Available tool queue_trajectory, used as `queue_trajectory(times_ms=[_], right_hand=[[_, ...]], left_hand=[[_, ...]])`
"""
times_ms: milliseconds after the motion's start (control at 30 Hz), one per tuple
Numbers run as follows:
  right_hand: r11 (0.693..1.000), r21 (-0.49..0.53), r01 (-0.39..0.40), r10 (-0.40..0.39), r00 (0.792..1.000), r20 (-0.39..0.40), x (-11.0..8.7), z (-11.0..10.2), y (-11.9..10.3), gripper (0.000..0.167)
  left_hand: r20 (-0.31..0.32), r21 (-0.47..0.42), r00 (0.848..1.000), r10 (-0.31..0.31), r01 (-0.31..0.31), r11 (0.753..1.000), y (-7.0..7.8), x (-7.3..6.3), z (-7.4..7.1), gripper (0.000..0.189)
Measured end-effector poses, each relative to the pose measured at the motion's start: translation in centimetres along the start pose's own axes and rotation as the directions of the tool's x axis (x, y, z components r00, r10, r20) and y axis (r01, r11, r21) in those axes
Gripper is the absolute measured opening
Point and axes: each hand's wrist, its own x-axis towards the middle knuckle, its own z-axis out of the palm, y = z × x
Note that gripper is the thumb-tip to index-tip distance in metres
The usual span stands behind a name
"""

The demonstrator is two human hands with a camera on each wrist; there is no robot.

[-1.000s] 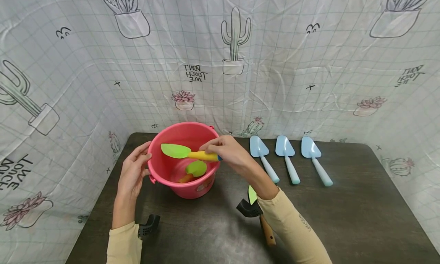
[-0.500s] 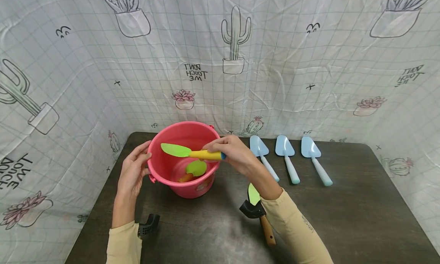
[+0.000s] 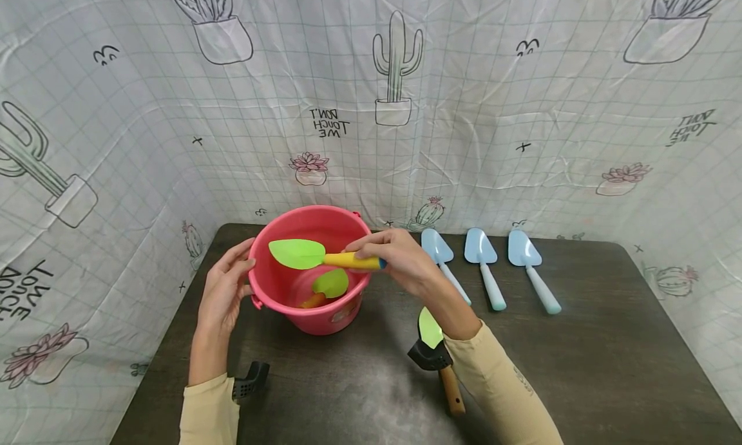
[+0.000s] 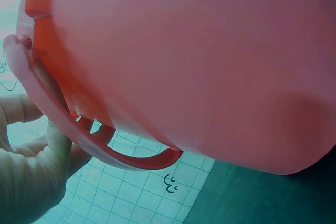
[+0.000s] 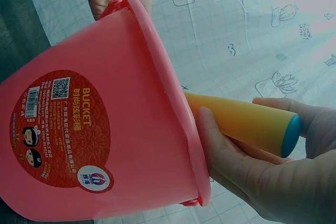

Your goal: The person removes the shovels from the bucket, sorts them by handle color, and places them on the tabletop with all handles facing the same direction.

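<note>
A pink bucket (image 3: pixel 317 321) stands at the table's back left, its mouth tipped toward me. My left hand (image 3: pixel 223 292) holds its left rim, thumb over the edge; the left wrist view shows fingers behind the bucket's handle strap (image 4: pixel 107 153). Over the opening, my right hand (image 3: pixel 400 255) grips a hand trowel by its yellow, blue-ended handle (image 5: pixel 247 121), with the bright green blade (image 3: pixel 297 254) pointing left. Inside the bucket lies another green trowel (image 3: pixel 330 284) with an orange-brown handle. Below my right forearm is a green-bladed trowel (image 3: pixel 451 390) with a wooden handle, partly hidden by the wrist camera.
Three light blue trowels stand side by side right of the bucket: one (image 3: pixel 436 245) partly behind my right arm, one in the middle (image 3: pixel 480 246), one at the right (image 3: pixel 524 248). A patterned cloth (image 3: pixel 464 142) hangs behind the dark table (image 3: pixel 614 342).
My right hand has shifted slightly to the right with the yellow-handled trowel, and its blade has turned to show more of its face. The left hand and bucket stay put.
</note>
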Motion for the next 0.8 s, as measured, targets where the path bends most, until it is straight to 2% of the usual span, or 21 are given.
queue_trajectory(times_ms=[467,800], right_hand=[[0.996,0.080,0.032,-0.035,0.999,0.035,-0.5,-1.2,-0.3,0.028],[0.992,0.112,0.061,-0.067,0.996,0.051,-1.4,-2.1,-0.6,0.035]], left_hand=[[0.018,-0.012,1.000,0.009,-0.009,1.000,0.1,0.0,0.0,0.046],[0.004,0.000,1.000,0.003,-0.003,1.000,0.0,-0.1,0.0,0.046]])
